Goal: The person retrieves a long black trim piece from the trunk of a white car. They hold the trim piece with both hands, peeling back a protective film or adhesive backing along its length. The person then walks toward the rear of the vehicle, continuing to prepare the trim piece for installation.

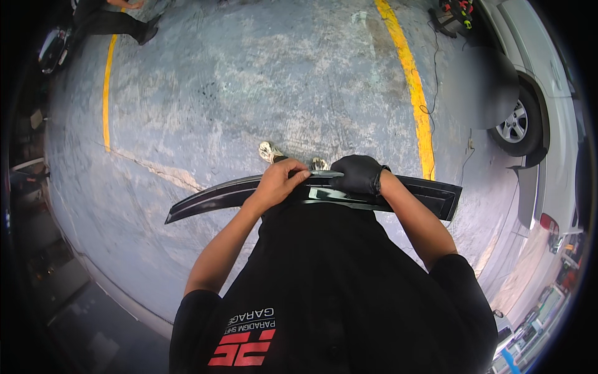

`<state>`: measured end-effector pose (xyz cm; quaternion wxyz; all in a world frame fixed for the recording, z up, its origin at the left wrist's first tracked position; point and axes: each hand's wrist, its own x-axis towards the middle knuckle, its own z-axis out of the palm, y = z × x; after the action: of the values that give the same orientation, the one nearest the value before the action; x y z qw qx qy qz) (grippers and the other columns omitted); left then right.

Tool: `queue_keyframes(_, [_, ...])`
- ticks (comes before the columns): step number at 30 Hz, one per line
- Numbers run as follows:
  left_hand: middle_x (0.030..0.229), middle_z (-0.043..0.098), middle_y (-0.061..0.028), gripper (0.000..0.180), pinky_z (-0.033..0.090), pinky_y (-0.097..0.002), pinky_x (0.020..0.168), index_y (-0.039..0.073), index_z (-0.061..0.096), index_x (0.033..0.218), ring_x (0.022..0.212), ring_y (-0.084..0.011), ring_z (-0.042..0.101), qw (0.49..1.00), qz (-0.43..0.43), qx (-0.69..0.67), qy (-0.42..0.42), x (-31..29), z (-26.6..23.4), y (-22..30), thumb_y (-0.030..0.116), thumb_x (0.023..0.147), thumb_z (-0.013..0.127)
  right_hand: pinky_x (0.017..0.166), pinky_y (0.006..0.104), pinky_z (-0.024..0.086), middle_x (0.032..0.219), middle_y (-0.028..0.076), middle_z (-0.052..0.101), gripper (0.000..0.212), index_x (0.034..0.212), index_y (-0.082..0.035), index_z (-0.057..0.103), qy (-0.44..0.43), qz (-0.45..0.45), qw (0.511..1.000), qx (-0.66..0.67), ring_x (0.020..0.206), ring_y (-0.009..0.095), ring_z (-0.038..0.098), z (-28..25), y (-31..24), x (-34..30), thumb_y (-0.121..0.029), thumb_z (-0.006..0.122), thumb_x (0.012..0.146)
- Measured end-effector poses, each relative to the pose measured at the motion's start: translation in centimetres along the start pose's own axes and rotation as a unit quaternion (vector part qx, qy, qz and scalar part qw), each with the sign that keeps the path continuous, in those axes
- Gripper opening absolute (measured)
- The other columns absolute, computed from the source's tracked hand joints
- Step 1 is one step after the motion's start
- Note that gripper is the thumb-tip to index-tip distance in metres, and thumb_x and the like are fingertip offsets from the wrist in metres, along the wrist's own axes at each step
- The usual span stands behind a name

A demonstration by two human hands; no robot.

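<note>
A long, curved, glossy black car spoiler (pixel 219 194) spans crosswise in front of my waist. My bare left hand (pixel 280 182) is closed at its far edge near the middle, with thumb and fingertips pinched together. Just to the right, my right hand (pixel 359 174), in a black glove, is wrapped over the same edge. Its fingertips are partly hidden, and a thin strip along the edge shows between the two hands. The spoiler's right end reaches out past my right forearm.
A light-coloured car (pixel 541 56) with its wheel (pixel 516 121) stands on the right. Yellow lines (pixel 411 78) cross the worn grey floor (pixel 249 75). A cable (pixel 435 75) runs from equipment (pixel 458 15) at the far right. Another person's leg (pixel 115 23) shows at the far left.
</note>
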<state>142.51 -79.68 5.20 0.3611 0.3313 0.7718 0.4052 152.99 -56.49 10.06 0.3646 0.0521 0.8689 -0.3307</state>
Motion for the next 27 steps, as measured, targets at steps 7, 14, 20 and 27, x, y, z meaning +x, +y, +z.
queue_keyframes(7, [0.081,0.064,-0.0168,0.015,0.048,-0.0406,0.068,0.001,0.065,0.091,0.076,-0.0278,0.061,0.989,-0.017,0.079,0.124,-0.5,3.7,0.1,0.016,0.093,0.067,0.09,0.0463,0.052,0.107,0.019,0.071,0.044,0.11,-0.009,0.072,-0.001,-0.012,1.0,-0.005,0.102,0.037,0.068,1.1,1.3,0.5,-0.043,0.062,0.084])
queue_keyframes(14, [0.086,0.06,-0.0188,0.007,0.048,-0.0497,0.076,0.002,0.06,0.092,0.085,-0.039,0.06,0.958,0.084,0.19,0.197,-0.5,4.2,-0.2,0.009,0.092,0.062,0.091,0.0466,0.051,0.109,0.019,0.07,0.042,0.109,-0.009,0.072,0.03,-0.013,0.999,0.041,0.103,0.038,0.067,1.7,0.9,-0.3,-0.042,0.061,0.085])
queue_keyframes(20, [0.092,0.062,-0.0189,0.012,0.047,-0.0504,0.083,0.003,0.061,0.095,0.093,-0.0407,0.059,0.895,-0.08,0.397,0.185,0.6,1.6,-0.2,0.013,0.09,0.061,0.089,0.0471,0.051,0.107,0.019,0.071,0.041,0.108,-0.011,0.073,0.063,-0.01,0.995,0.077,0.101,0.038,0.067,2.8,1.6,-1.4,-0.042,0.061,0.085])
queue_keyframes(27, [0.081,0.065,-0.022,0.023,0.048,-0.0482,0.069,-0.001,0.062,0.099,0.078,-0.0419,0.064,0.923,-0.057,0.245,0.293,0.7,-9.0,-5.3,0.019,0.103,0.053,0.087,0.0497,0.051,0.109,0.021,0.07,0.041,0.106,-0.009,0.071,0.119,0.012,0.989,0.085,0.102,0.038,0.067,3.2,3.5,-4.2,-0.041,0.062,0.083])
